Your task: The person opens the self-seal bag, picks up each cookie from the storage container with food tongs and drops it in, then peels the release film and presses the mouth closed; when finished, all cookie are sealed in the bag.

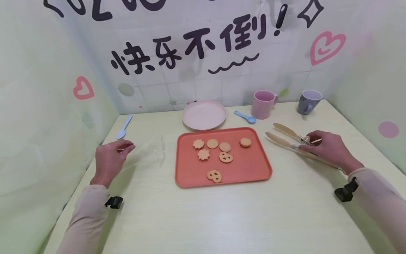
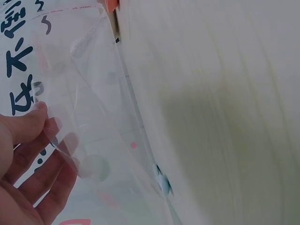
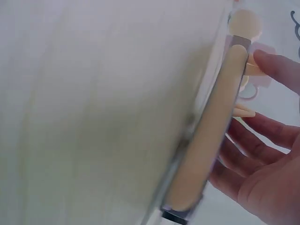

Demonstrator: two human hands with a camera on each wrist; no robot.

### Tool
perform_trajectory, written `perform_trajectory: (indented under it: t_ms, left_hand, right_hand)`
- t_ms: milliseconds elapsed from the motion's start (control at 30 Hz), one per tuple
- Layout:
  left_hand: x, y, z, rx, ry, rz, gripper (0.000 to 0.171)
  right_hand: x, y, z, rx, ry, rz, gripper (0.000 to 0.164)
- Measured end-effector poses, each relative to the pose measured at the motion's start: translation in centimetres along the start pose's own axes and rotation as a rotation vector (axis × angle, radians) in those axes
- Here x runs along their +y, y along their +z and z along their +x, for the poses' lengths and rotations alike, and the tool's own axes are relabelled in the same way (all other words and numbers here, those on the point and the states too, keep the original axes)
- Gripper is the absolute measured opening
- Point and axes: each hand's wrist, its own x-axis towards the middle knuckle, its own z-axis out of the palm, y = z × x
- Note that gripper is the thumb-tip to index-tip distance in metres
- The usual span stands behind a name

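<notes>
A: Surface?
B: Pale wood-grain tabletop (image 1: 222,222). Rectangular orange-red tray (image 1: 191,173) lying flat, roughly midway between side edges.
A: Along the far edge?
B: Left to right: round pink plate (image 1: 204,115), blue measuring spoon (image 1: 245,117), upright pink mug (image 1: 261,106).
A: Far corners?
B: Left, light-blue spoon (image 1: 124,127), bowl nearward. Right, grey-blue mug (image 1: 306,105), upright.

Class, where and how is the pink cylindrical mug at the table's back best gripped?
Probably by its loop handle, coming from the person's right: the pink mug stands upright, handle turned that way, with a gap before the grey-blue tapered mug. The light-blue spoon lies close by the left, so that side looks tighter.
</notes>
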Motion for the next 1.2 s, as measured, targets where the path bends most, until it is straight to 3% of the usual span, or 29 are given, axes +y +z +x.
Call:
perform_trajectory:
  t_ms: [200,433,533,867,1067,1200]
  left_hand:
    - [-0.2,0.0,-0.1,0.002,-0.005,-0.012,0.014]
    - [-0.3,-0.2,-0.1,0.026,0.018,-0.028,0.011]
    - [-0.4,-0.3,-0.1,0.033,0.017,-0.031,0.011]
    - [-0.5,-0.3,-0.2,0.035,0.041,-0.025,0.011]
    - [-0.5,-0.5,0.0,0.049,0.053,-0.037,0.009]
    - [-0.7,-0.6,0.0,0.034,0.047,-0.048,0.01]
  right_hand:
    - [-0.5,-0.2,0.1,0.044,0.042,0.065,0.06]
    - [-1.5,-0.7,0.3,0.184,-0.011,0.11,0.047]
    - [-2.4,-0.9,0.6,0.203,-0.033,0.144,0.049]
    - [-6.6,-0.3,2.1,0.101,-0.175,0.355,0.055]
    - [-8.9,0.4,3.7,0.032,-0.202,0.336,0.054]
    - [-9.7,0.6,4.3,-0.016,-0.239,0.266,0.057]
